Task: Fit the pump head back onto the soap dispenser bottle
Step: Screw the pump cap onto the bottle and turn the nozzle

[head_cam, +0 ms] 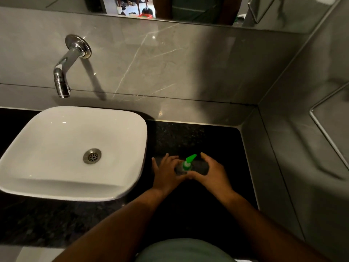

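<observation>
Grey shiny wall tiles (170, 59) fill the far side, with a strip of mirror (188, 8) above them. Below the wall lies a dark speckled counter (188, 137). On its left part sits a big white sink (47, 140) with a round metal drain (92, 156) in the middle. A silver tap (65, 72) sticks out of the wall over the sink's far edge. To the right of the sink, near the front of the counter, two bare hands meet around a small clear soap bottle (180, 169) standing upright. The left hand (166, 172) wraps the bottle's left side, fingers curled onto it. The right hand (212, 171) cups the right side, thumb touching the bottle. The green pump head (189, 160) sits on top of the bottle, its spout pointing far and right.
</observation>
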Tool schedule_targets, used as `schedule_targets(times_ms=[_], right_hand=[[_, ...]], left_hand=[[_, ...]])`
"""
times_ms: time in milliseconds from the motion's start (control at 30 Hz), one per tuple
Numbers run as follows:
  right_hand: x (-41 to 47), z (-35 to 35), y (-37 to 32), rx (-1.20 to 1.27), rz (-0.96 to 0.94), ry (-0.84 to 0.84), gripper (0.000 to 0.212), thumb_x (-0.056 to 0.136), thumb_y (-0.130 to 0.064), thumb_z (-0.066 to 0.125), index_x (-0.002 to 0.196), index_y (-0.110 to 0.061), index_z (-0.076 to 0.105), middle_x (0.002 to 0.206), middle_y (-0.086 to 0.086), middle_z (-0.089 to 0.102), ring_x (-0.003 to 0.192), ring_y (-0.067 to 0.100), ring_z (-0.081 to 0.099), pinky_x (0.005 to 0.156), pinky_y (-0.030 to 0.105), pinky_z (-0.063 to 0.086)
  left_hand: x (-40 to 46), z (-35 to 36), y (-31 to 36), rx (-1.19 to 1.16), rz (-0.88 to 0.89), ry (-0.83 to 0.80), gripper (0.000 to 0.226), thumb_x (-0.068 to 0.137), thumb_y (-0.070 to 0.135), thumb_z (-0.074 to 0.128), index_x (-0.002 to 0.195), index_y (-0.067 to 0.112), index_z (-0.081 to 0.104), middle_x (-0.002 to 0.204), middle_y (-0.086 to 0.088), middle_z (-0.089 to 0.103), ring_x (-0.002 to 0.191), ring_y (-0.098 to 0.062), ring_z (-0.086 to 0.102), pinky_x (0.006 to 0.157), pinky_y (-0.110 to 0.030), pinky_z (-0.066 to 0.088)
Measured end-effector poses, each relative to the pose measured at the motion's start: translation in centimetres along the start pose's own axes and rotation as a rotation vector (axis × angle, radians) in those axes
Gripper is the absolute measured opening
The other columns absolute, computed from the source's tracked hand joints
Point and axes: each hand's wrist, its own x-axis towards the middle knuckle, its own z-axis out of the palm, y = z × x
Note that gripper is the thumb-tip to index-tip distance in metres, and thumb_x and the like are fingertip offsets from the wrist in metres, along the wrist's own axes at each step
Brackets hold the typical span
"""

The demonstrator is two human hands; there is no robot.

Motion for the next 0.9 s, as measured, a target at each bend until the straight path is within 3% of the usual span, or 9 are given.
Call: schedule_targets(times_ms=[133,267,367,500,700,900], right_hand=[[-0.7,-3.1,-1.2,-0.068,-0.233,0.003,0.067,0.079,-0.033,0.076,0.137,-0.013,0.051,0.139,0.008,0.056,0.125,0.021,0.052,0.108,0.037,0.041],[0.6,-4.6,-4.6,-0.375,-0.465,-0.165,0.048,0.089,-0.029,0.064,0.134,-0.016,0.055,0.135,0.006,0.059,0.126,0.021,0.053,0.107,0.033,0.04],[1.4,-4.6,-6.6,-0.621,-0.429,-0.274,0.039,0.09,-0.037,0.059,0.127,-0.025,0.062,0.127,-0.001,0.064,0.117,0.019,0.057,0.097,0.036,0.048],[2.3,-4.6,-8.6,-0.708,-0.34,-0.344,0.028,0.087,-0.036,0.061,0.113,-0.027,0.068,0.115,0.0,0.067,0.105,0.022,0.061,0.089,0.038,0.051],[3.3,-4.4,-8.1,-0.649,-0.196,-0.328,0.02,0.077,-0.044,0.07,0.088,-0.027,0.071,0.081,-0.008,0.07,0.078,0.013,0.065,0.073,0.032,0.056],[1.5,-1.5,-5.8,-0.005,0.071,-0.229,0.011,0.083,-0.02,0.07,0.075,-0.022,0.063,0.061,0.005,0.071,0.047,0.013,0.067,0.053,0.027,0.057]], left_hand=[[-0.9,0.6,0.0,-0.062,0.02,0.044,0.061,0.062,0.065,0.072,0.113,0.033,0.061,0.13,0.01,0.057,0.139,-0.016,0.029,0.112,-0.058,-0.008],[-1.1,0.5,-0.1,-0.068,0.033,0.01,0.061,0.065,0.064,0.071,0.117,0.033,0.059,0.133,0.009,0.054,0.14,-0.016,0.028,0.112,-0.061,-0.007],[-0.7,0.0,-0.6,0.016,0.092,-0.059,0.064,0.068,0.064,0.068,0.124,0.034,0.057,0.138,0.007,0.051,0.142,-0.018,0.023,0.11,-0.062,-0.01],[0.5,-0.7,-0.8,-0.01,0.107,-0.111,0.065,0.07,0.062,0.068,0.127,0.034,0.054,0.141,0.006,0.048,0.143,-0.02,0.018,0.107,-0.059,-0.018],[0.0,-0.7,-0.2,0.022,0.071,-0.144,0.065,0.072,0.058,0.068,0.129,0.033,0.052,0.14,0.006,0.048,0.143,-0.02,0.018,0.107,-0.06,-0.016],[-0.5,-0.7,-0.6,0.03,0.053,-0.156,0.063,0.07,0.059,0.069,0.126,0.034,0.053,0.137,0.007,0.05,0.143,-0.022,0.02,0.108,-0.063,-0.014]])
